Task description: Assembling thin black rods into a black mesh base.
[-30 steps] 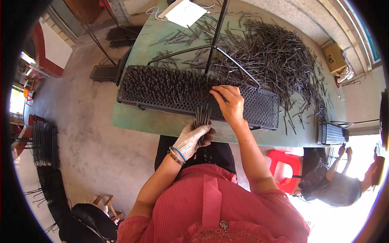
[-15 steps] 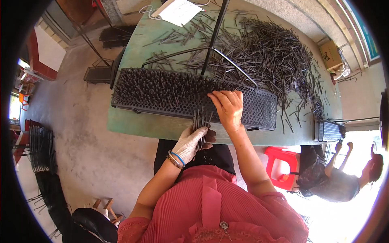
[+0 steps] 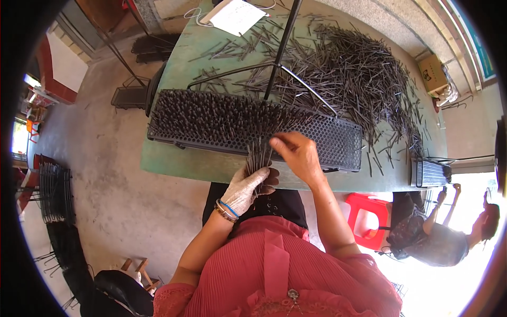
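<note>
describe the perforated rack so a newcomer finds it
Find the green table. Across its near side, beyond the gloved left hand, lies a long black perforated rack: upright rods crowd its left, bare holes its right, unlike the loose pile behind.

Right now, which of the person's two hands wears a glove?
The left hand: it wears a whitish glove and grips a bundle of dark rods. The right hand is bare.

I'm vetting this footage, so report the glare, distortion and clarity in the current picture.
Head view: white glare washes out the lower right, around and below the red plastic stool; head view: fisheye curvature bows the pale stone wall, and black darkens the frame's corners; head view: the thin dark rods bunched in the white-gloved left hand partly blend together, hard to separate.
</note>
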Demonstrator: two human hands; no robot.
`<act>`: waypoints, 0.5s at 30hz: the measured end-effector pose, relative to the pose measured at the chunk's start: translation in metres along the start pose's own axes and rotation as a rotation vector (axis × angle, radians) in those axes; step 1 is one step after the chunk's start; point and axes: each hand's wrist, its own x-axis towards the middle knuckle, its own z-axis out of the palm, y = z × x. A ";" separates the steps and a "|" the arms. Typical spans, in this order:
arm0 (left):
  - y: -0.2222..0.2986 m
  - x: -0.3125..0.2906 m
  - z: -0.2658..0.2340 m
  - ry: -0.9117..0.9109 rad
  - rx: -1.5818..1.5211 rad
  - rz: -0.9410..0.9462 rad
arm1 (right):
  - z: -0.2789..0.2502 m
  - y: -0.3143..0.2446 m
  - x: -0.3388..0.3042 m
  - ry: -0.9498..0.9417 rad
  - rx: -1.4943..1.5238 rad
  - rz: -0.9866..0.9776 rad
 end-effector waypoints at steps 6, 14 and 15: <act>0.002 -0.002 0.002 -0.035 0.023 0.017 | 0.002 0.008 -0.004 -0.225 0.335 0.182; -0.002 -0.004 -0.006 0.049 -0.042 -0.006 | 0.007 -0.017 0.017 0.126 0.246 -0.075; -0.001 -0.004 -0.005 0.040 -0.046 0.002 | 0.009 -0.019 0.021 0.184 0.204 -0.159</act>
